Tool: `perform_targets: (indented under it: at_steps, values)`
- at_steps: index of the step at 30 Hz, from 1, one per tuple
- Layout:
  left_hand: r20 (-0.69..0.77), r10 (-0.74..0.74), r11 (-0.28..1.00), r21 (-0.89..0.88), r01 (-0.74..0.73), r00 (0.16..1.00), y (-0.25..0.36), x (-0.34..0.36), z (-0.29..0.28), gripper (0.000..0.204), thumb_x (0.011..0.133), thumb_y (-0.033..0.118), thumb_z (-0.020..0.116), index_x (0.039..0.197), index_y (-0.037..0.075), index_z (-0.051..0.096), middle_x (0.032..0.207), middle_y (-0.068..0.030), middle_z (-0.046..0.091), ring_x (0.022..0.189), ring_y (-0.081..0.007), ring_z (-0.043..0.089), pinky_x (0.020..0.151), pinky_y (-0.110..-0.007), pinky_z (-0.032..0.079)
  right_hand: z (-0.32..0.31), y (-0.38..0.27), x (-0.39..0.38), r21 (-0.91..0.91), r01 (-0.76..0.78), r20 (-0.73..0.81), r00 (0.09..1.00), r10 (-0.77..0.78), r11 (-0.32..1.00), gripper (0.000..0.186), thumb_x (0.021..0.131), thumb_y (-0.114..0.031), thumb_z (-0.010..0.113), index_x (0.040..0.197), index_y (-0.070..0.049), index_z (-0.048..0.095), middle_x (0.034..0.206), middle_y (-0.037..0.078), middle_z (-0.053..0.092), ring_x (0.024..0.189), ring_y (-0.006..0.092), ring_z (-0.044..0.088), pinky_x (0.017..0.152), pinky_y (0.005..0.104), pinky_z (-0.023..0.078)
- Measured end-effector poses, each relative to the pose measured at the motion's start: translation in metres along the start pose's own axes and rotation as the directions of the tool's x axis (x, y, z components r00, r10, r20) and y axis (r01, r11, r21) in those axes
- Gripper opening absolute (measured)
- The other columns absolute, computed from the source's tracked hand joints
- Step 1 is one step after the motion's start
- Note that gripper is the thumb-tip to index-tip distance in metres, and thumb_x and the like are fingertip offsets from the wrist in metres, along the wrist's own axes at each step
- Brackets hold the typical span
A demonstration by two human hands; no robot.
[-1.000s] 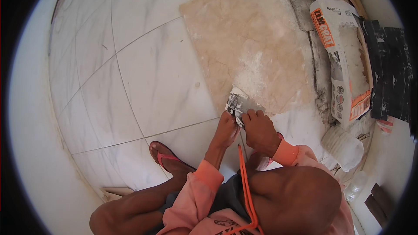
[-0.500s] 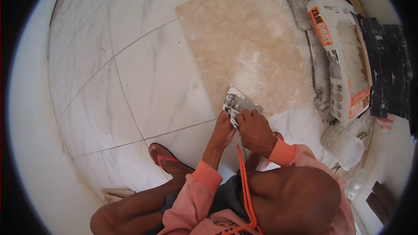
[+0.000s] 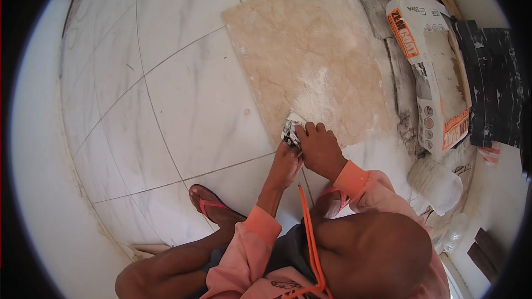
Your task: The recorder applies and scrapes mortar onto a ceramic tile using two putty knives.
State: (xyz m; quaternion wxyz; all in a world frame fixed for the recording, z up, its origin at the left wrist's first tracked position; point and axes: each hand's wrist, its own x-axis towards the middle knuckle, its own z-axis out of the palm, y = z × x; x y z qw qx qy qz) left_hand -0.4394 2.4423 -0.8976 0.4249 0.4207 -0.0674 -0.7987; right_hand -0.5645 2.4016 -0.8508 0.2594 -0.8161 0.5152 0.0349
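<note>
A putty knife [image 3: 291,129], its blade smeared with white and dark patches, is held over the lower edge of a beige tile [image 3: 305,33]. My left hand [image 3: 286,163] is closed around its lower part. My right hand [image 3: 321,147] lies across the blade from the right with fingers bent over it, hiding most of the metal. Whether a second blade sits under those fingers cannot be seen. White powder [image 3: 315,94] is spread on the tile just beyond my hands.
White marbled floor tiles [image 3: 194,94] stretch to the left. An open white-and-orange powder bag [image 3: 429,72] lies at the right beside black strips [image 3: 496,83]. Nearer stand a whitish plastic container [image 3: 436,185] and a clear bottle [image 3: 454,232]. My sandalled foot [image 3: 213,199] is at the lower left.
My right hand has turned and shifted over the blade, covering the grey part that showed before. My left hand keeps its hold in nearly the same place.
</note>
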Motion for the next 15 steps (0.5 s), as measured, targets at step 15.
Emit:
perform_targets:
  at_steps: [15]
  values:
    - [-0.049,-0.065,0.995,0.067,0.069,0.997,0.005,-0.002,-0.002,0.040,0.094,0.000,0.044,0.133,0.009,0.044,0.128,-0.0035,0.053,0.117,-0.0162,0.054,0.095,-0.036,0.049,-0.006,-0.006,0.010,0.029,-0.017,0.121,0.993,0.013,0.999,0.045,0.071,-0.018,0.073,0.111,-0.003,0.057,0.109,0.014,0.056,0.099,0.0329,0.059,0.076,0.0463,0.054]
